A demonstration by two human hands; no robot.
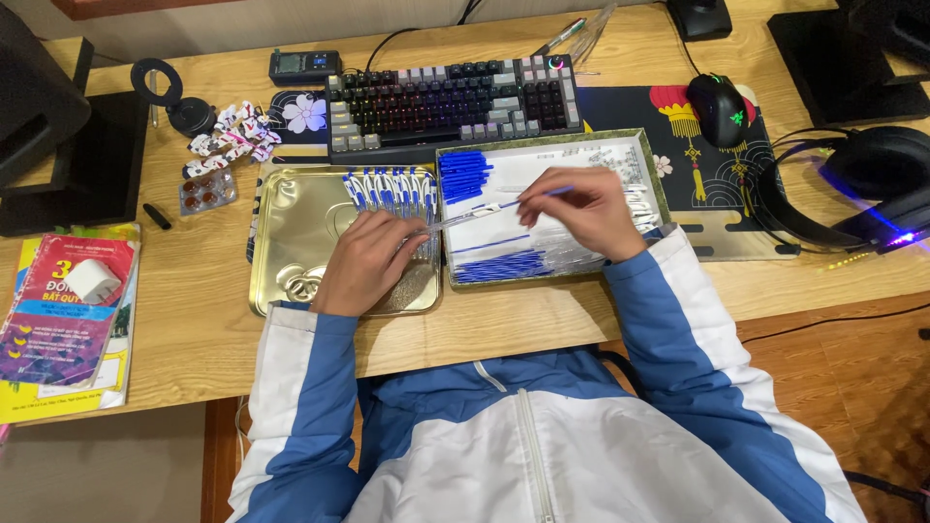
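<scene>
Assembly of a ballpoint pen is in hand, it seems: left hand (366, 261) pinches a clear pen barrel (448, 221) over the gold tin tray (291, 237), right hand (588, 208) pinches a blue refill (539, 195) above the parts box (542, 145); next, tip must meet barrel mouth squarely.
</scene>
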